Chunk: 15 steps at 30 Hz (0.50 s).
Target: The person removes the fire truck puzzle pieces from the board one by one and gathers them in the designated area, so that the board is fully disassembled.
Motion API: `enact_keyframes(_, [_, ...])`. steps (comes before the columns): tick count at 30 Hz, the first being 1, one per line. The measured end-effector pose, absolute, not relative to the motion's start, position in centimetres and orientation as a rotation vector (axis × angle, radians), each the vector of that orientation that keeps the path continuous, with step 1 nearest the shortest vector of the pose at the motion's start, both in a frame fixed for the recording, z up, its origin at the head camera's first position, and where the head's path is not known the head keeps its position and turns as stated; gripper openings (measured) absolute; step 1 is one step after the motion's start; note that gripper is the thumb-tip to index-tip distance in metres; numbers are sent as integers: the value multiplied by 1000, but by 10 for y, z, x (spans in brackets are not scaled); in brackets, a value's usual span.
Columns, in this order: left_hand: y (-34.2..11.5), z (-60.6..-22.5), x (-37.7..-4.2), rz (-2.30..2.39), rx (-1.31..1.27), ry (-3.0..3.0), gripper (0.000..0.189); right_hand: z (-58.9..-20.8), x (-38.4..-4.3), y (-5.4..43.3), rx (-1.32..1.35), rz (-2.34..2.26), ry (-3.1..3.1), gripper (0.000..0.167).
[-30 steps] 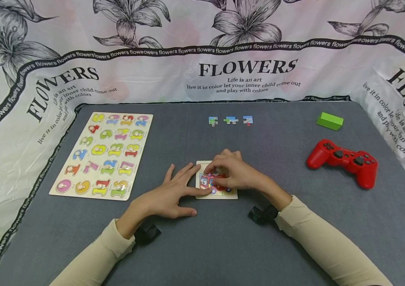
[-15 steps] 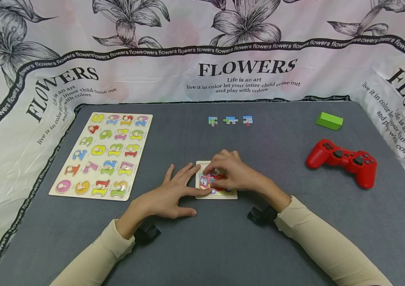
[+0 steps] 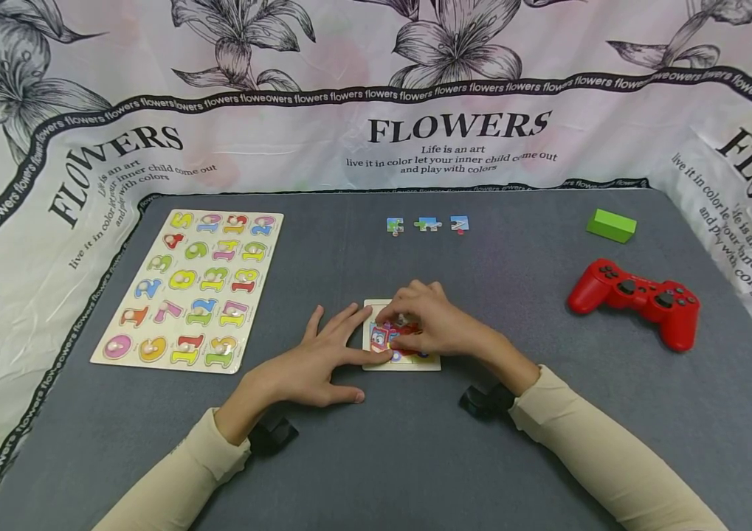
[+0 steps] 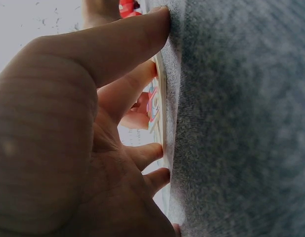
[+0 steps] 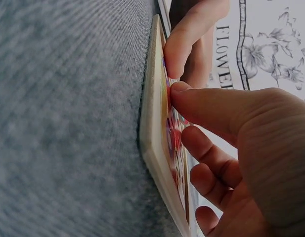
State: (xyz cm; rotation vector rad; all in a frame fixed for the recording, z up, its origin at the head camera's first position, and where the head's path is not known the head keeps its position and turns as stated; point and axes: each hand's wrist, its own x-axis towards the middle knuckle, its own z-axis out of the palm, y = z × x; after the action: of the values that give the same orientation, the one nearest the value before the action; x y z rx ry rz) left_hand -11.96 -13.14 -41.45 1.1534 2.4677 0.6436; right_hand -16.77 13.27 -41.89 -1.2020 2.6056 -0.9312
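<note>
A small wooden jigsaw board (image 3: pixel 434 363) with a red cartoon vehicle picture lies flat at the middle of the table. My left hand (image 3: pixel 319 361) is spread with straight fingers; its fingertips rest on the board's left side and hold it down. Over the picture, my right hand (image 3: pixel 432 321) bends its thumb and fingers around a red puzzle piece (image 4: pixel 152 102), which seems slightly tilted in the left wrist view. In the right wrist view the right thumb (image 5: pixel 206 106) touches the picture near the left fingers. Much of the picture is hidden under the right hand.
On the left lies a number board (image 3: pixel 192 291) with colourful digits. Three loose jigsaw pieces (image 3: pixel 427 223) sit in a row at the back. A green block (image 3: pixel 612 226) and a red game controller (image 3: pixel 635 302) are on the right. A flower-print cloth (image 3: pixel 322 147) hangs behind.
</note>
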Motion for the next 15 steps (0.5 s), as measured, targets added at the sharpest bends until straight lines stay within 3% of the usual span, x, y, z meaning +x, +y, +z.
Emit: enact_keyframes(15, [-131, -413, -120, 644, 1152, 2463, 66, -418, -166, 132, -1228, -930, 2610, 32])
